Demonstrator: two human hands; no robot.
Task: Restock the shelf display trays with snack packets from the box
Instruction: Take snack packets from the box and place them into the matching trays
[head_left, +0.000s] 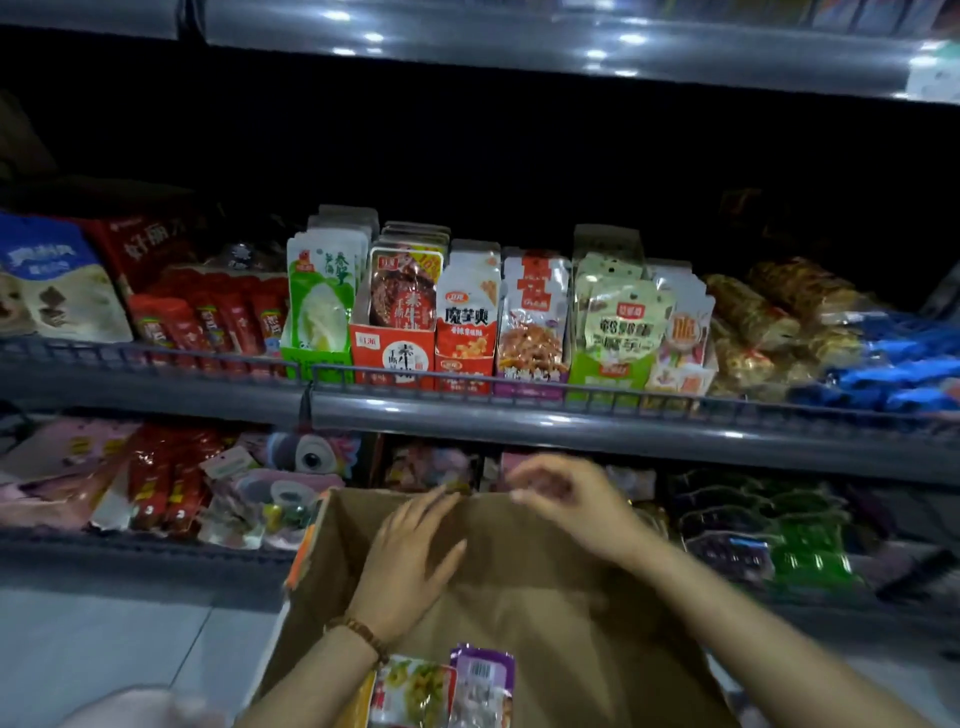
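A brown cardboard box (519, 597) stands below the middle shelf. A few snack packets (447, 686) lie at its near end. My left hand (410, 556) hovers inside the box with fingers spread, holding nothing. My right hand (566, 499) is over the box's far edge, blurred, fingers loosely bent with nothing visible in them. On the middle shelf stands a row of display trays: green (317, 358), red (392, 353), orange-white (465, 364), purple (530, 374), green-white (610, 374) and a pale one (680, 374), all packed with upright packets.
A grey wire rail (519, 389) runs along the middle shelf's front. Red sausage packs (208, 317) lie left of the trays, wrapped biscuit rolls (763, 317) and blue packets (898, 364) right. The lower shelf (156, 483) holds mixed packets. Grey tiled floor (104, 639) is at lower left.
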